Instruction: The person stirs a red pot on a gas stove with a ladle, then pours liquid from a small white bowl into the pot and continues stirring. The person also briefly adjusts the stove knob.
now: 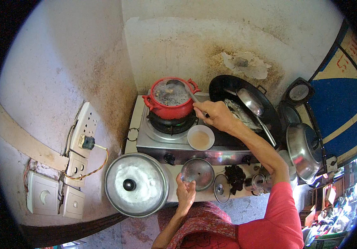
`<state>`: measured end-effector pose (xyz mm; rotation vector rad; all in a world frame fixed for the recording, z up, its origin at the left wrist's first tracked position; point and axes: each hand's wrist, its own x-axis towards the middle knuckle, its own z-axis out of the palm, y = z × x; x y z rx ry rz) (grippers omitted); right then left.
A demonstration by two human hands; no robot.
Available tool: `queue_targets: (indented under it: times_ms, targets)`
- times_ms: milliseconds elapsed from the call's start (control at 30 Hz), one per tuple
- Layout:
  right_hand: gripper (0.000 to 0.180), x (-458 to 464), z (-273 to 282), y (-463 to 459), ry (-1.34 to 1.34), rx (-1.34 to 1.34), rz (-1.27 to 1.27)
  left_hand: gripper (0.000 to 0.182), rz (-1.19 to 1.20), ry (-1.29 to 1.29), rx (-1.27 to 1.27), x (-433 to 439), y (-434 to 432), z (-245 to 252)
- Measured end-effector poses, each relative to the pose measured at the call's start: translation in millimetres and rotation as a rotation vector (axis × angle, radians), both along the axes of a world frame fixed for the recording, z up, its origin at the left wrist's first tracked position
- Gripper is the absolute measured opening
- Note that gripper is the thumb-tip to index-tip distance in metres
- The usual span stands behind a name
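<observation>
My right hand point(217, 115) grips the handle of a metal ladle point(191, 92), whose bowl dips into the bubbling contents of a red two-handled pot point(170, 110) on the left burner. Near the stove's front edge, below that hand, stands a white bowl point(201, 137) of cloudy liquid. My left hand point(186, 193) holds the rim of a round metal lid point(198, 174) over the counter's front. A black wok point(228, 82) on the right side holds a fish point(244, 116) and a metal turner point(250, 101).
A large metal lid with a black knob point(141, 174) lies at the counter's left. A small glass lid point(222, 189), dark dried food point(235, 179) and small jars point(258, 181) line the front. At right a lidded steel pan point(300, 152) stands tilted. A plug sits in the wall socket point(86, 127).
</observation>
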<state>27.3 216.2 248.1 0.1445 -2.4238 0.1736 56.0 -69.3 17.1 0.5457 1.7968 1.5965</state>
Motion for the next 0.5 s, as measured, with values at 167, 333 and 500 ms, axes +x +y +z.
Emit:
queue_targets:
  times_ms: [167, 333, 500]
  targets:
    - [0.018, -6, 7, -1, 0.019, -0.47, -0.068, 0.075, 0.009, 0.009, 0.013, -1, 1, -5]
    - [0.028, -12, 15, 6, -0.005, -1.095, -0.178, 0.074, 0.02, 0.039, 0.026, 0, 1, -4]
    - [0.032, -14, 19, 11, 0.06, -1.385, -0.173, 0.073, 0.027, 0.026, 0.024, -2, 0, -2]
